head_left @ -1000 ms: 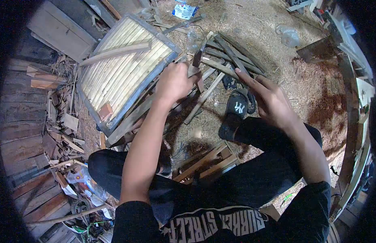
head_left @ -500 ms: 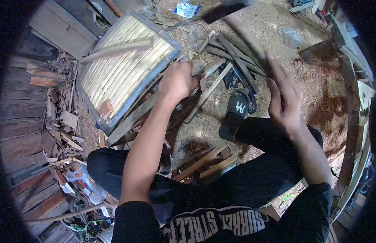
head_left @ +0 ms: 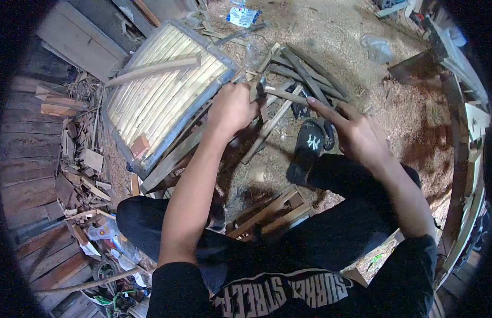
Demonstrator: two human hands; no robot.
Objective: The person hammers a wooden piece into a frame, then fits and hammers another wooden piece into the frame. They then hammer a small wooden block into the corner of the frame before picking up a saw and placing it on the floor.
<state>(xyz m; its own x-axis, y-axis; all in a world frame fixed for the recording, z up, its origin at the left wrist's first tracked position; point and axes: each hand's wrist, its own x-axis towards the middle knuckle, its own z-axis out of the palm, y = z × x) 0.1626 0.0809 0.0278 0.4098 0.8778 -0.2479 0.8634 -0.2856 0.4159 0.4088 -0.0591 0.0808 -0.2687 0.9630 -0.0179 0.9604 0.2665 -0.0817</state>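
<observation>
My right hand (head_left: 357, 132) is wrapped around the wooden handle of a hammer (head_left: 288, 95), index finger stretched along it. The dark hammer head (head_left: 261, 86) is right at the fingers of my left hand (head_left: 232, 108). That hand is closed, back upward, beside the corner of a slatted wooden panel (head_left: 166, 90) with a grey frame. A short greyish end shows at its fingertips; I cannot tell what it belongs to. Below the left hand, a long grey board (head_left: 174, 161) runs along the panel's edge.
A loose stick (head_left: 153, 69) and a small wood block (head_left: 140, 146) lie on the panel. Dark wood strips (head_left: 309, 74) are piled ahead, near my shoe (head_left: 308, 143). Between my legs is a wooden frame (head_left: 270, 212). Scrap wood (head_left: 86, 169) lines the left wall.
The hammer has swung down and to the left, from raised above the wood pile to the left hand's fingertips. My right hand turned with it; my left hand stayed nearly still.
</observation>
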